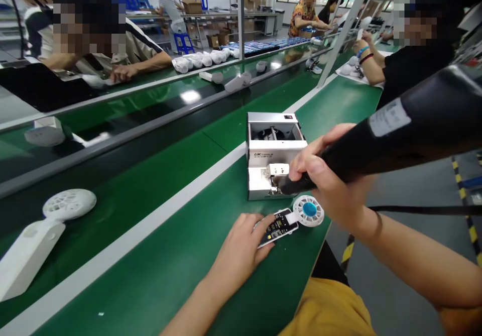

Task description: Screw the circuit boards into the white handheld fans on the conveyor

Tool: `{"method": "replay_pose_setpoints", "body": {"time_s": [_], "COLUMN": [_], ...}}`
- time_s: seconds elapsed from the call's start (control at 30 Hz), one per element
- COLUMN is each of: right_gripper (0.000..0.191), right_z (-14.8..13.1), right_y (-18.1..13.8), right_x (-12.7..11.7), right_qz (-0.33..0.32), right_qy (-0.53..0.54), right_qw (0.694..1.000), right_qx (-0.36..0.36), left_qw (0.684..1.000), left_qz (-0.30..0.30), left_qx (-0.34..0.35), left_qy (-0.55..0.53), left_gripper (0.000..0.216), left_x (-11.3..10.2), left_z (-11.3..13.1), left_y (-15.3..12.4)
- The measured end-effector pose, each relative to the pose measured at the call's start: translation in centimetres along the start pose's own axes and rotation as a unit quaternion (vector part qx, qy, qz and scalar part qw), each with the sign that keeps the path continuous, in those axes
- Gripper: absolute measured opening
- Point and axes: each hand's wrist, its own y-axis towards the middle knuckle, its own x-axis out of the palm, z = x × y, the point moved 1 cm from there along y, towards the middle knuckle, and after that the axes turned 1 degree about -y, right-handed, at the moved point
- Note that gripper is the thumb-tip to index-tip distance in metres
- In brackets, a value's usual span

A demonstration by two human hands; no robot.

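In my right hand (335, 185) is a black electric screwdriver (410, 125), the fingers wrapped round its narrow front part. Its tip reaches the pickup spot at the front of a silver screw feeder (259, 151); the hand hides part of the feeder's right side. My left hand (241, 243) grips a small opened handheld fan (291, 219) on the green bench, fingers over the handle and thumb along its near edge. A dark circuit board (278, 224) shows in the handle. The round white fan head, with a blue centre, points right, just below the feeder.
Left of the bench runs a green conveyor (165, 160) behind a white strip. A white handheld fan (33, 250) lies on it at lower left, with other white fan parts (237, 81) farther off. Co-workers sit across the line and at far right. A slanted metal post (346, 29) stands ahead.
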Motion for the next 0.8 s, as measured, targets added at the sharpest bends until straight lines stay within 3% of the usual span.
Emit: {"method": "replay_pose_setpoints", "body": {"time_s": [0.2,0.8], "right_gripper": [0.036,0.03], "right_z": [-0.9,1.5], "right_y": [-2.7,-3.4], "right_x": [-1.7,-1.3], "right_qz": [-0.074,-0.092], "right_qy": [0.054,0.037], "right_qw": [0.992,0.989], "right_qx": [0.086,0.11], "left_qw": [1.0,1.0], "left_qz": [0.007,0.017], "left_qx": [0.014,0.019], "left_qy": [-0.002,-0.009], "left_gripper": [0.045,0.045], "left_x": [-0.2,0.0], "left_z": [0.2,0.0], "left_y": [0.0,-0.1]}}
